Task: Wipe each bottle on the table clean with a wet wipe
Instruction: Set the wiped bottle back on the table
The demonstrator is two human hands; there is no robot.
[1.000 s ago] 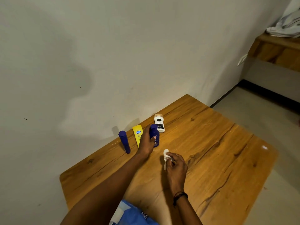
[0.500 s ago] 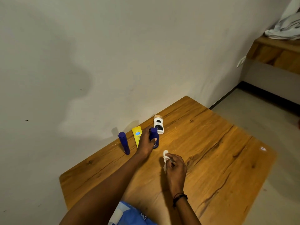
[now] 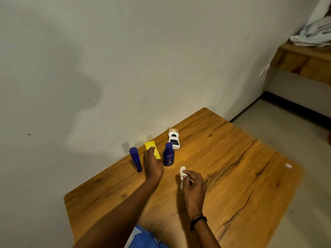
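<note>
**tubfan:** why was the wet wipe (image 3: 182, 171) balled up like that?

**mopsy:** ready to rub with, I'd guess. The right hand (image 3: 194, 187) pinched it in curled fingertips over the table (image 3: 232, 176), near the dark blue bottle (image 3: 168, 156).

**tubfan:** and the left hand (image 3: 153, 164)?

**mopsy:** arm stretched forward, back of the hand up, fingers on the yellow tube (image 3: 151, 149), between the tall blue tube (image 3: 136, 159) and that bottle. Couldn't tell if it had closed round it tbh, the hand hid that. The white bottle (image 3: 173, 141) stood untouched by the wall.

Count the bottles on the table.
4, in a row near the wall: slim blue bottle leftmost, yellow tube partly behind the left hand, dark blue bottle, white bottle rightmost. None seem hidden.
</note>
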